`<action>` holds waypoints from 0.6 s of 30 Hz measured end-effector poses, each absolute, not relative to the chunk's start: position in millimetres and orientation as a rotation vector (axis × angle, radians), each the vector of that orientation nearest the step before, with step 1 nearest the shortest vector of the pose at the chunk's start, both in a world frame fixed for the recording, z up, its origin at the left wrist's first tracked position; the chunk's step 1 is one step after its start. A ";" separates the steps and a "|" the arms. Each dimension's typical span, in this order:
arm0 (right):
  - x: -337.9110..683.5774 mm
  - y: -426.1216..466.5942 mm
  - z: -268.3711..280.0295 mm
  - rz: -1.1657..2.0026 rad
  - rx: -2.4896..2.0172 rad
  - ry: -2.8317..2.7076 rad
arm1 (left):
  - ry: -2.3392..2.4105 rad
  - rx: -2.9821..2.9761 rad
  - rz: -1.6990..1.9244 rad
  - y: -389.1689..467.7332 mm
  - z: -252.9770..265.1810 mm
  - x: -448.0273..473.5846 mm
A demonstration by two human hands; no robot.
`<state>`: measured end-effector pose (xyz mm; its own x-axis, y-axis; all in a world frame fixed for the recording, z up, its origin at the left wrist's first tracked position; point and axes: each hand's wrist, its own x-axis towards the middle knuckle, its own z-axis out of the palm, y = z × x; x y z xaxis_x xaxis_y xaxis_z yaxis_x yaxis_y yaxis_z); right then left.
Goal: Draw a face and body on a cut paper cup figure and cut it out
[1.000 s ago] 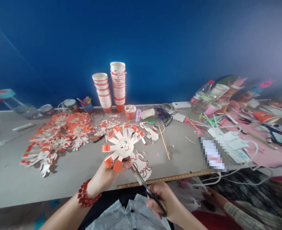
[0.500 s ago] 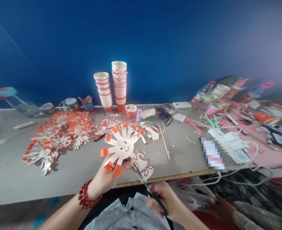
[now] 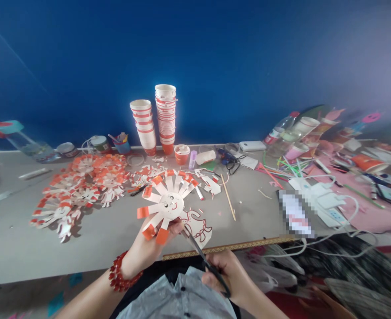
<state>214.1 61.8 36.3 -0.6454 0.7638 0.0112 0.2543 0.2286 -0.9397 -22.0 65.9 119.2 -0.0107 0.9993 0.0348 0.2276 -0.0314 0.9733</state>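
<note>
My left hand (image 3: 151, 247), with a red bead bracelet at its wrist, grips a paper cup cut into strips (image 3: 171, 207). The strips fan out with orange tips around a round base bearing a drawn face. My right hand (image 3: 226, 271) is closed around the dark handles of a pair of scissors (image 3: 202, 257). The blades point up and left, with their tips beside my left fingers. Just right of the cut cup is a piece of white paper with a dress-like figure (image 3: 197, 227) outlined in dark red; I cannot tell whether it is attached.
Several cut cups (image 3: 82, 192) lie heaped at left. Two cup stacks (image 3: 165, 119) stand by the blue wall. A wooden stick (image 3: 227, 197) and a glue gun (image 3: 226, 157) lie farther right. A power strip (image 3: 324, 206) with cables is at right, near another person's hand (image 3: 328, 301).
The cut cup and the scissors have shifted very slightly left in my hands. At lower right, the other person's hand has moved down.
</note>
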 end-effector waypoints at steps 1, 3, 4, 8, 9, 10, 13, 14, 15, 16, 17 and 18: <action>214.5 61.6 34.8 1.471 -0.943 -2.016 | 1.374 1.397 1.121 65.6 119.0 -22.0; 215.0 61.0 32.9 1.602 -0.959 -1.971 | 1.374 1.396 1.107 64.8 119.0 -22.1; 215.2 60.6 32.6 1.653 -0.973 -1.945 | 1.374 1.396 1.101 64.3 119.1 -22.1; 215.4 59.2 35.1 1.722 -1.004 -1.875 | 1.370 1.404 1.108 63.0 119.1 -22.0; 215.2 58.9 36.3 1.725 -1.001 -1.868 | 1.366 1.409 1.112 62.8 118.8 -22.0; 215.1 58.7 37.6 1.726 -0.997 -1.861 | 1.362 1.412 1.117 62.7 118.3 -22.0; 214.7 58.9 41.3 1.736 -0.990 -1.857 | 1.360 1.412 1.121 62.2 116.6 -21.7; 214.8 59.2 42.3 1.733 -0.993 -1.868 | 1.359 1.411 1.125 62.1 116.2 -21.5; 215.1 59.7 42.9 1.723 -0.995 -1.889 | 1.357 1.410 1.129 62.0 115.9 -21.3; 215.5 60.2 43.2 1.699 -0.996 -1.918 | 1.354 1.412 1.132 61.9 115.7 -21.1; 216.1 60.7 43.1 1.659 -0.997 -1.951 | 1.352 1.414 1.135 61.9 115.6 -20.9; 216.8 61.3 42.6 1.601 -0.993 -1.983 | 1.352 1.414 1.138 61.8 115.5 -20.7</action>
<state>216.8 61.3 42.6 -0.6657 0.7362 -0.1217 0.2739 0.0894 -0.9576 -20.7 61.8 115.5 0.0012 0.9985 0.0550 0.2241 -0.0539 0.9731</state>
